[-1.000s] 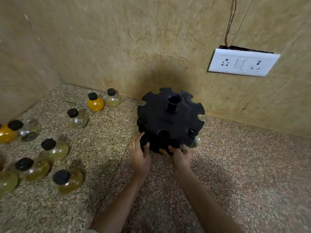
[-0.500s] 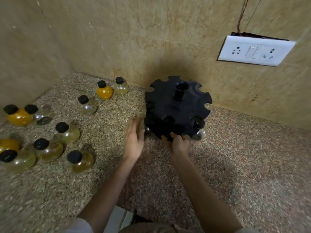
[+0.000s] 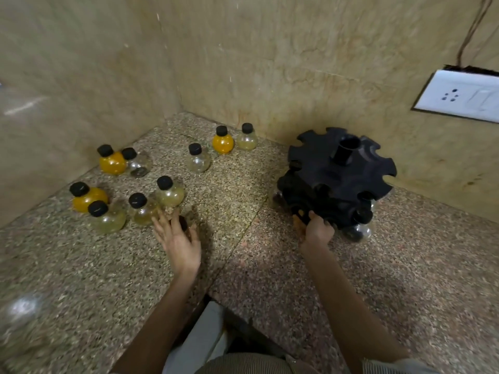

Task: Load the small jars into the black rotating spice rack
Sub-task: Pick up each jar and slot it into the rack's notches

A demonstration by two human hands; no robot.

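At centre frame the left hand [image 3: 180, 240] spreads open over a small black-capped glass jar [image 3: 186, 221] on the speckled granite desk [image 3: 405, 265]. At centre right, the right hand [image 3: 316, 230] grips the round black plastic spice rack [image 3: 337, 179].

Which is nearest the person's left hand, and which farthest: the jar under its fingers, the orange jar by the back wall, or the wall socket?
From the left hand:
1. Jar under its fingers, at the fingertips, partly hidden.
2. Orange jar by the back wall, farther back and slightly right.
3. Wall socket, far right, up on the wall.
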